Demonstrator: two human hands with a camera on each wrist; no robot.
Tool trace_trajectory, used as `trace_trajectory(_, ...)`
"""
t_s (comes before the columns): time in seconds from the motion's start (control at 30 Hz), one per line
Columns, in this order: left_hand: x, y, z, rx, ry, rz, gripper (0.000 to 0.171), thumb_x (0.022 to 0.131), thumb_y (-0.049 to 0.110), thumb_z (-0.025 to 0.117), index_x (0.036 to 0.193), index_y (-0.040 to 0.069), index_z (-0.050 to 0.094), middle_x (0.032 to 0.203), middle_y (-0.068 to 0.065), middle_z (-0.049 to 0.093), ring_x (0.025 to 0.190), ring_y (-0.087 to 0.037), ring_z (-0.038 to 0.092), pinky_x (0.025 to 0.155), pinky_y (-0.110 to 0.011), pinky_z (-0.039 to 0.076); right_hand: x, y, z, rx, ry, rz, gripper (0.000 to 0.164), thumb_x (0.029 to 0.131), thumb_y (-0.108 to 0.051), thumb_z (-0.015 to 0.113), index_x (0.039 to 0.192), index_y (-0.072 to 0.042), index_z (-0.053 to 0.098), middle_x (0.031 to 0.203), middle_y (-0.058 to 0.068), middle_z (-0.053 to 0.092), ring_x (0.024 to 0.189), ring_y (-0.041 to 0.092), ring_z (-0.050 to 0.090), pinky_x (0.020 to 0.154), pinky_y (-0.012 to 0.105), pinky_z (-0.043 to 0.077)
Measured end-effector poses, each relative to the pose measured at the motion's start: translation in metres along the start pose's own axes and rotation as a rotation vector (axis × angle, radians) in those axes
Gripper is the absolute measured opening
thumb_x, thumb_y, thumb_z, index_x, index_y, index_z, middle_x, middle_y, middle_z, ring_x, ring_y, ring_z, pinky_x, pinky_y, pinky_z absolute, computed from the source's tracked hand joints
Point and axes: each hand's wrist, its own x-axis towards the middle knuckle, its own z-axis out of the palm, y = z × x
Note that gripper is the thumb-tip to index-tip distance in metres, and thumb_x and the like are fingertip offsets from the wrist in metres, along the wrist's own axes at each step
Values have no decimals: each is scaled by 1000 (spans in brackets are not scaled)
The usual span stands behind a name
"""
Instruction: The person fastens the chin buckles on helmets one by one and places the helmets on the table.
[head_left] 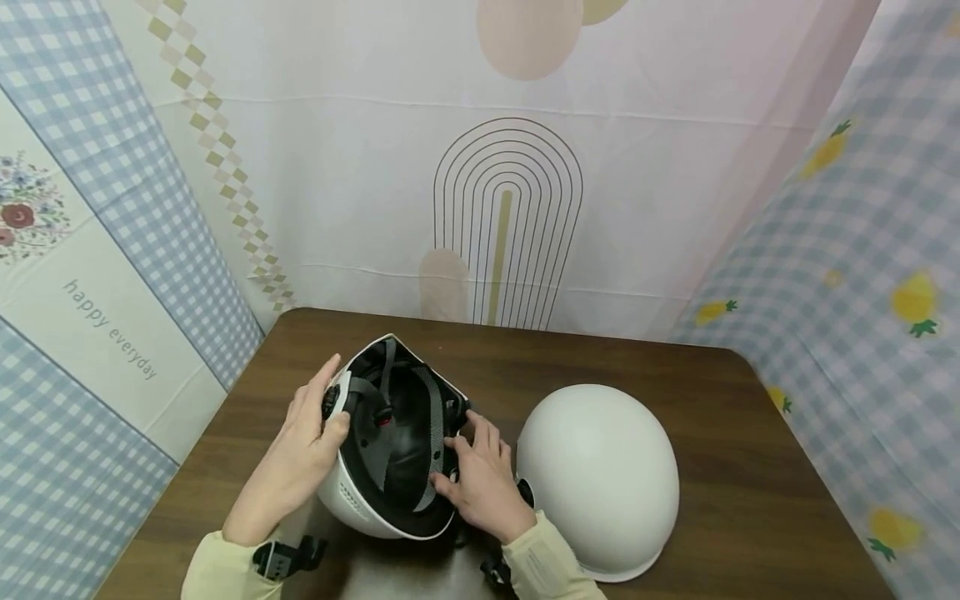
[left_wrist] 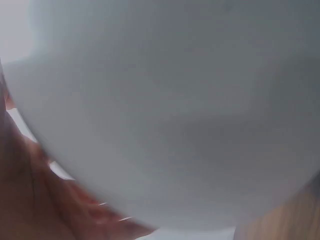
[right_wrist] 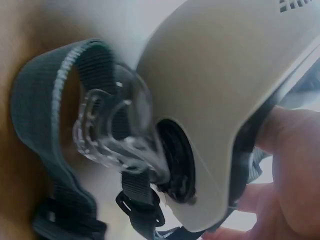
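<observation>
On the brown wooden table (head_left: 750, 467), a hard white helmet with black lining (head_left: 408, 425) lies hollow side up beside a smooth, round white dome (head_left: 600, 475). The left hand (head_left: 300, 446) holds one edge; the right hand (head_left: 487, 483) touches the other, but I cannot tell if it grips

Head cam: above the table (head_left: 750, 467), faces forward and down, widest view; takes in backdrop cloth (head_left: 360, 208), helmet (head_left: 397, 433) and both hands. Left wrist cam: very close, faces a white shell that fills most of the frame; left hand (left_wrist: 55, 195) at lower left, wood at bottom right. Right wrist cam: close, side-on to helmet, strap (right_wrist: 37, 110) at left, right hand (right_wrist: 290, 170) at right. Head and right wrist share helmet plus right hand.
</observation>
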Motion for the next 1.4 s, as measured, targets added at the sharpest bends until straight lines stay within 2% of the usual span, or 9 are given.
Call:
trace_trajectory(0.07,-1,-1,-3,16,-30,-25,61,102,26,44,156,28,18,139,-20,37,121,-36,42,92,-57,36,1,3,-3,0,28,2,42,85,-34,73,118,-8,66,150,19,27,137,36,24,100,59,28)
trace_trajectory(0.13,-3,-3,-5,29,-48,-44,59,102,26,45,155,32,21,134,-18,42,114,-35,48,89,-56,39,2,5,-7,1,64,-4,42,83,-31,74,117,-8,66,150,20,28,136,37,25,99,59,29)
trace_trajectory(0.27,-5,-8,-5,23,-48,-67,53,102,30,49,151,23,30,138,-17,47,120,-36,49,92,-55,40,4,9,-14,-12,103,-10,42,82,-28,75,117,-8,65,151,20,26,136,39,26,100,60,28)
trace_trajectory(0.37,-5,-11,-4,16,-41,-100,54,101,37,51,148,18,33,138,-18,49,121,-35,51,93,-54,41,4,10,-17,-12,98,-2,42,85,-29,72,120,-8,64,153,19,22,138,37,23,102,60,27)
trace_trajectory(0.53,-5,-14,-4,28,-47,-158,57,100,44,51,146,15,35,131,-19,55,113,-35,57,89,-53,44,4,9,-19,-13,86,0,39,90,-28,65,123,-7,62,155,16,21,141,37,20,104,60,26)
trace_trajectory(0.7,-7,-17,-6,54,-57,-197,58,99,48,50,145,16,36,131,-20,55,115,-36,56,88,-54,44,5,8,-21,-19,98,-19,37,92,-26,61,124,-7,61,154,17,24,142,38,21,104,60,26)
trace_trajectory(1.03,-8,-24,-7,70,-102,-271,66,95,59,48,144,16,34,138,-29,47,114,-40,55,83,-52,45,4,2,-26,-6,111,-22,38,94,-27,60,126,-7,60,155,15,23,143,35,19,106,58,25)
trace_trajectory(1.23,-9,-30,-4,42,-107,-298,68,93,61,50,140,15,35,141,-25,46,122,-42,50,88,-56,43,4,1,-28,-1,124,-28,40,93,-28,63,126,-5,59,154,15,25,144,34,17,107,57,24)
trace_trajectory(1.4,-8,-35,-2,6,-111,-315,66,93,59,54,138,14,35,139,-24,48,119,-40,53,87,-53,44,4,0,-30,-18,126,-40,42,93,-29,63,126,-4,60,154,16,27,144,33,18,108,56,24)
